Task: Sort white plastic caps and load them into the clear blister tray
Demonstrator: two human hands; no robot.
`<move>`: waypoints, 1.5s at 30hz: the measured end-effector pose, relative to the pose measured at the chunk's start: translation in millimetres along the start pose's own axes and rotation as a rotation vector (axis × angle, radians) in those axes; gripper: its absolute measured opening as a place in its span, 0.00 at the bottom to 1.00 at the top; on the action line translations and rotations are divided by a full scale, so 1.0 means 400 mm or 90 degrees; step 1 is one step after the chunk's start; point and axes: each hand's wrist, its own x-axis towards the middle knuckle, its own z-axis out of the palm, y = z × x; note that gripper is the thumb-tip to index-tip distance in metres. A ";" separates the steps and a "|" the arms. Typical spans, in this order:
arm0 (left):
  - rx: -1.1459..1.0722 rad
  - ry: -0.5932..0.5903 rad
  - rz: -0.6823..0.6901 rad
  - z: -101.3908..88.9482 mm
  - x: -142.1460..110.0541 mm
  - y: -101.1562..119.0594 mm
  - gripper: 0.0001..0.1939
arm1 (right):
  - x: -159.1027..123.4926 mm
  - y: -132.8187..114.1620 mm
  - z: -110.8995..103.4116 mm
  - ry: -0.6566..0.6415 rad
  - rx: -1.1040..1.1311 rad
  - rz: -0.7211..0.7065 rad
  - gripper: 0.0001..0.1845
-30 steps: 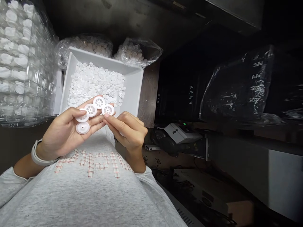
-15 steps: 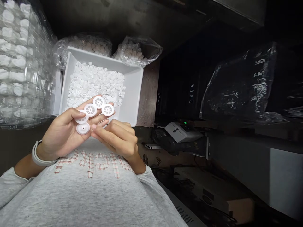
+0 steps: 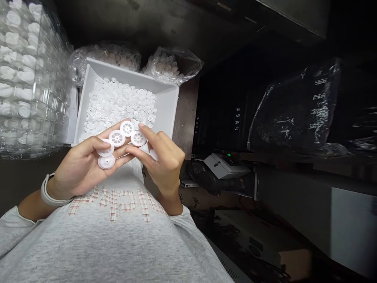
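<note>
My left hand (image 3: pixel 84 167) is turned palm up and holds several white plastic gears in a curved row along its fingers, the thumb pressed on one of them. The lowest is a toothed gear (image 3: pixel 106 161) on the palm; a spoked gear (image 3: pixel 117 138) lies higher up. My right hand (image 3: pixel 165 159) has its thumb and index finger around the gear (image 3: pixel 138 138) at the right end of the row. Another white piece (image 3: pixel 153 154), partly hidden, is tucked in the curled fingers of that hand.
Beyond my hands is a white tray (image 3: pixel 166 102) with a heap of small white parts (image 3: pixel 118 98). Clear bags of parts (image 3: pixel 165 67) sit behind it. Stacked clear trays (image 3: pixel 35 78) stand at the left. A grey device (image 3: pixel 225 165) with a green light is at the right.
My right hand has moved up and right from beside the left palm, its thumb and index finger now apart around the end gear. A white piece now shows inside its fingers.
</note>
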 end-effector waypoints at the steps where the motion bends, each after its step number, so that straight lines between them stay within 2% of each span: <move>1: -0.003 -0.008 0.000 -0.002 -0.001 0.000 0.35 | 0.001 0.001 0.001 -0.015 0.030 0.021 0.18; 3: -0.009 -0.023 -0.007 -0.005 -0.003 0.000 0.39 | 0.002 0.004 0.005 -0.038 0.127 0.090 0.14; 5: -0.016 -0.038 -0.013 -0.009 -0.003 0.000 0.41 | 0.003 0.008 0.009 -0.038 0.281 0.193 0.11; 9: -0.019 -0.043 -0.028 -0.013 0.001 0.002 0.44 | 0.008 0.018 0.010 -0.054 0.736 0.436 0.16; 11: -0.020 -0.037 -0.022 -0.013 0.003 0.002 0.43 | 0.012 0.018 0.006 -0.096 0.915 0.508 0.17; 13: -0.025 -0.028 -0.012 -0.012 0.005 0.003 0.41 | 0.015 0.014 0.000 -0.118 1.006 0.542 0.18; 15: -0.028 -0.017 -0.005 -0.011 0.006 0.002 0.39 | 0.011 0.005 -0.004 -0.119 1.031 0.566 0.19; 17: -0.031 -0.008 0.004 -0.011 0.007 0.002 0.37 | 0.000 -0.008 -0.007 -0.108 0.993 0.566 0.19; 19: -0.032 -0.003 0.013 -0.012 0.009 0.001 0.37 | -0.012 -0.024 -0.008 -0.090 0.872 0.503 0.16; 23: -0.031 0.013 0.021 -0.012 0.014 0.000 0.40 | -0.020 -0.058 -0.006 -0.050 0.507 0.230 0.04; 25: -0.026 0.031 0.019 -0.011 0.016 0.000 0.40 | -0.015 -0.070 -0.003 -0.052 0.367 0.120 0.06; 27: -0.022 0.048 0.019 -0.011 0.017 0.002 0.39 | -0.011 -0.075 0.000 -0.076 0.268 0.058 0.10; 30: -0.017 0.044 0.025 -0.016 0.017 0.005 0.38 | -0.011 -0.074 0.005 -0.129 0.189 0.022 0.13; 33: -0.013 0.037 0.030 -0.023 0.014 0.009 0.38 | -0.013 -0.071 0.011 -0.148 0.174 0.006 0.15; 37: -0.007 0.031 0.035 -0.029 0.012 0.012 0.39 | -0.009 -0.077 0.014 -0.148 0.161 0.011 0.15; 41: -0.006 0.027 0.035 -0.027 0.015 0.010 0.40 | -0.005 -0.082 0.020 -0.146 0.117 -0.002 0.11; 45: -0.015 0.028 0.037 -0.022 0.020 0.009 0.41 | -0.007 -0.077 0.032 -0.096 0.080 -0.055 0.09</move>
